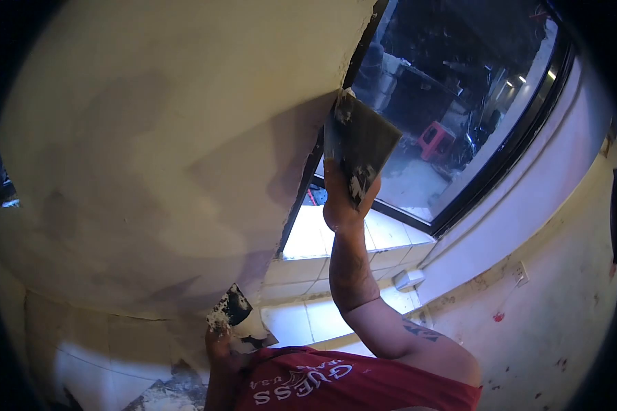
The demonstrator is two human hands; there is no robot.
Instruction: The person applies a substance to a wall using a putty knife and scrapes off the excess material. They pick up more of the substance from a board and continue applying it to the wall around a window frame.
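Note:
My right hand (344, 205) is raised at the window's edge, closed on a wide, flat putty knife (367, 133). White paste smears its dark blade, and the upper corner touches the wall's rough edge beside the black window frame. Low in the view, my left hand (218, 344) is closed on a second putty knife (236, 306), its blade coated with clumps of white paste. The grip of that hand is partly hidden.
A pale plastered wall (151, 151) curves across the left. The window (452, 75) shows a dark space with a red object (435, 140) beyond the glass. Below lies a white tiled sill (305, 236). An electrical outlet (520, 273) sits on the right wall.

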